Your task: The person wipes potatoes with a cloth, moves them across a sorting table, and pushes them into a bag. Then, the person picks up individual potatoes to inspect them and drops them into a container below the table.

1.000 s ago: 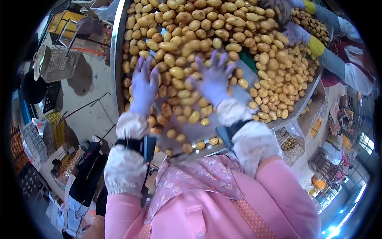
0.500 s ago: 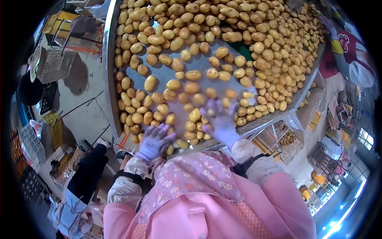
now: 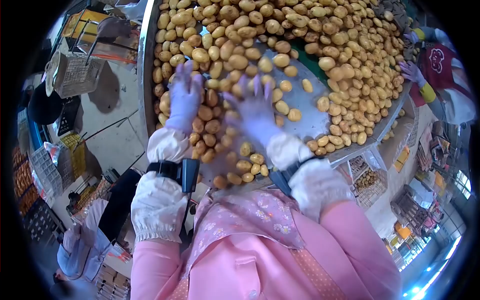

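Many small yellow-brown potatoes (image 3: 237, 62) lie across a metal table (image 3: 311, 116), heaped thickest at the back and right. In a lilac glove, my left hand (image 3: 185, 96) is stretched over potatoes near the table's left side, its fingers apart. My right hand (image 3: 254, 107), in a matching glove, is spread open on or just above the potatoes at the middle; it is slightly blurred. Neither hand holds a potato that I can see. Several potatoes (image 3: 243, 165) lie near the front edge, between my forearms.
A raised metal rim (image 3: 145, 65) borders the table on the left. At the right, a co-worker's gloved hand (image 3: 412, 73) touches the potato heap. A crate with potatoes (image 3: 367, 179) stands below the front right edge. Another person (image 3: 90, 240) is at the lower left, near crates.
Both hands have moved forward, away from my body, and my right hand also somewhat left. Potatoes around them have shifted, baring more metal right of my right hand.
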Motion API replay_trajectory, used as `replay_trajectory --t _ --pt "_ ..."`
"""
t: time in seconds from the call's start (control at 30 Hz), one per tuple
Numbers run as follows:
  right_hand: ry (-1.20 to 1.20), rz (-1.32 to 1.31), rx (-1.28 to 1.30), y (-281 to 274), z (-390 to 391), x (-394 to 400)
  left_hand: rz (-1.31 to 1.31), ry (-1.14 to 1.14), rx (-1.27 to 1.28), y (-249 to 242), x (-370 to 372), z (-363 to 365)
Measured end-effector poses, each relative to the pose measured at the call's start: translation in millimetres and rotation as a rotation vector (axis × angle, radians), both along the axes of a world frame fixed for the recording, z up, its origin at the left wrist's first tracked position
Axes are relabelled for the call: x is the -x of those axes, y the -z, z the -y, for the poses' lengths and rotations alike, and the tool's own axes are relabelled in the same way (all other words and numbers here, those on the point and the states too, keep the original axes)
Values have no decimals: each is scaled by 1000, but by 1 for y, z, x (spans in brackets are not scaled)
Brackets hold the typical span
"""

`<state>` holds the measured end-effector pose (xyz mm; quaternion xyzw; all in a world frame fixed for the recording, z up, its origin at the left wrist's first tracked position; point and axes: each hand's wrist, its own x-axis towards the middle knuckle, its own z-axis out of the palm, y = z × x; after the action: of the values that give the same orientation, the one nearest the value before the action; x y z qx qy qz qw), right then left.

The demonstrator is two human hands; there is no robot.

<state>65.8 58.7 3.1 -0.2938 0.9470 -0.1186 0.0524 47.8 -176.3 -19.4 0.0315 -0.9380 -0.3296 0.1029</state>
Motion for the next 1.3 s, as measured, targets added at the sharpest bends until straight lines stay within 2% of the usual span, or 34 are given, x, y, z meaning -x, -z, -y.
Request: replay_trajectory --t 0.03,0.07,0.1,0.13,0.17,0.2,0.27,0.3,0.37,0.4,0.43,0.47,0.5,0.53,0.6,0.67,0.7,0.77,0.8,0.83,0.9,0.93,0.97,1.0,1.03,1.07,1.1,1.13,1.17,1.2,1.23,1.3 --pt "-94 87 8 -5 -19 -29 20 54 79 18 -4 -8" --pt "-183 158 17 -13 -50 -48 87 70 220 10 -17 -22" --pt "-238 143 63 -2 -83 -66 101 214 358 -1 -41 -27" --pt "-273 220 -173 -29 -113 -69 178 263 326 -4 -66 -34" --pt "-251 203 -217 -28 -149 -69 199 315 298 -18 -88 -41" --pt "-70 425 -390 -25 -173 -64 192 345 218 -18 -114 -45" --pt "360 -1 -296 -8 -216 -63 249 374 232 -35 -151 -52" --pt "359 -5 -295 -2 -207 -59 270 376 275 -30 -168 -51" --pt "604 -51 -367 6 -164 -59 304 349 305 -29 -186 -47" --pt "517 -51 -331 19 -149 -71 340 320 335 -31 -189 -45" --pt "392 -32 -243 18 -131 -78 339 320 341 -37 -187 -43" --pt "310 99 -248 12 -116 -89 338 301 319 -41 -183 -42" --pt "255 101 -229 8 -104 -99 332 283 298 -46 -176 -41" --pt "203 101 -212 0 -92 -106 249 201 232 -47 -166 -43" --pt "150 -83 -99 -21 -67 -117 193 202 229 -47 -147 -45" --pt "-127 277 189 -5 -49 -114 131 256 189 -55 -128 -53" --pt "-123 276 186 0 -37 -117 129 259 186 -54 -129 -54" --pt "-142 135 -90 8 -14 -123 161 192 16 -51 -132 -48" --pt "-132 133 -83 6 -7 -115 107 101 -69 -46 -140 -43" --pt "-85 217 -70 0 -1 -105 109 112 -61 -40 -152 -31" --pt "-15 299 -52 -1 -6 -106 80 -24 -46 -35 -173 -7" --pt "31 154 266 7 -26 -113 77 -12 -47 -45 -185 -5" --pt "67 4 577 10 -49 -122 261 81 -39 -60 -200 -4" --pt "311 171 642 5 -74 -141 444 170 -31 -70 -214 -3" --pt "555 338 698 -4 -103 -163 441 167 -35 -69 -227 -5" --pt "492 18 662 -22 -136 -171 401 388 58 -63 -241 -11" --pt "685 83 644 -11 -176 -197 354 609 152 -57 -249 -16" --pt "1087 332 668 -30 -204 -214 344 612 147 -51 -250 -23" --pt "1102 206 473 10 -271 -247 335 604 206 -46 -250 -32" --pt "981 177 151 -16 -297 -258 326 596 262 -42 -249 -38" --pt "983 166 143 -33 -299 -259 317 599 252 -39 -244 -42" --pt "665 -297 -455 -60 -290 -257 455 642 320 -40 -228 -48"
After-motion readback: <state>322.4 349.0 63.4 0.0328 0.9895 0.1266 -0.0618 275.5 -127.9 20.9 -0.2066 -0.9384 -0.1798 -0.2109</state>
